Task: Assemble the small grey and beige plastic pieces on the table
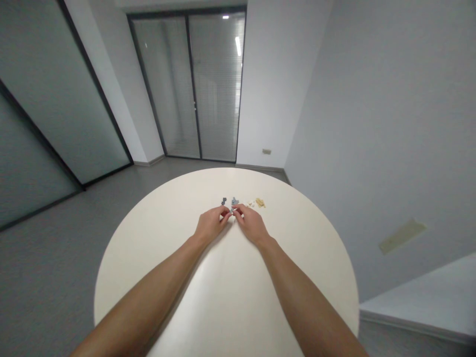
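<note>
1. At the far middle of a round cream table [156, 277], the left hand [211, 224] and the right hand [251, 224] come close together, their fingers curled inward rather than spread

2. Between them sits a small grey-and-white bit [233, 210], pinched by the fingertips (it is too small to make out its exact shape or what it is made of)

3. Just beyond the left hand lies a small grey piece [223, 201], and just beyond the right hand's fingers lies a second small grey piece [234, 202]

4. Further right, on the far side of the right hand, lie small pale pieces [251, 203] and, just beside them, a small tan cluster [260, 202]

5. Both bare forearms reach in from the near edge of the view, and the hands rest low over the tabletop

6. Past the far rim, a grey floor [63, 258] runs to a glazed double door with blinds [188, 87], with a dark-framed glass partition [63, 94] on the left and a pale wall [372, 124] on the right, which carries a beige patch [401, 236]
</note>
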{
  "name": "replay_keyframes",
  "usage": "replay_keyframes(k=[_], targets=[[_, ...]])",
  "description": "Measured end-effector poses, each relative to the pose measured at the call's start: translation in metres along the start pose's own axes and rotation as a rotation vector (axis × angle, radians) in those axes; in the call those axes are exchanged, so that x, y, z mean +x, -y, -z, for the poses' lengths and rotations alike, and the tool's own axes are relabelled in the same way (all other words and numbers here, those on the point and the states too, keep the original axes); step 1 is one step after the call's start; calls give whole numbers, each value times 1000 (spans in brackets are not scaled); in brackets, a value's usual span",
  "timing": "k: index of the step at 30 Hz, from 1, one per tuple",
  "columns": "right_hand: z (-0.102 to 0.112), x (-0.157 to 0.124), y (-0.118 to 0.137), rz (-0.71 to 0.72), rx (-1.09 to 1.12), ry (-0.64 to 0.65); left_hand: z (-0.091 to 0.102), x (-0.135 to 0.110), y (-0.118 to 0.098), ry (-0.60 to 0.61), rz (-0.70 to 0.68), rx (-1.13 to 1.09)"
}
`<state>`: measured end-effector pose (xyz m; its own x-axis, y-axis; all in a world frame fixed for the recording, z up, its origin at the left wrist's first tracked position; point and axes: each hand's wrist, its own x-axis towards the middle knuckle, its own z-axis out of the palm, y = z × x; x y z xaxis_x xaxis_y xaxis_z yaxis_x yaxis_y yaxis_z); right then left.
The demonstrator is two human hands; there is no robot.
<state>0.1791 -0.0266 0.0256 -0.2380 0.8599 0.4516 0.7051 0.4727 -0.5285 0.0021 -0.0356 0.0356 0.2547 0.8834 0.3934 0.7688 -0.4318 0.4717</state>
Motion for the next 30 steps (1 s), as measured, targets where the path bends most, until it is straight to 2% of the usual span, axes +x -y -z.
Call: replay_keyframes(k=[7, 13, 30], targets=[[-1, 1, -1, 19, 6, 18, 0, 1, 0, 17, 33, 15], [-2, 0, -1, 11, 20, 10, -1, 0, 1, -9, 3, 25], [2, 0, 0, -2, -7, -65, 0, 0, 2, -10, 3, 20]])
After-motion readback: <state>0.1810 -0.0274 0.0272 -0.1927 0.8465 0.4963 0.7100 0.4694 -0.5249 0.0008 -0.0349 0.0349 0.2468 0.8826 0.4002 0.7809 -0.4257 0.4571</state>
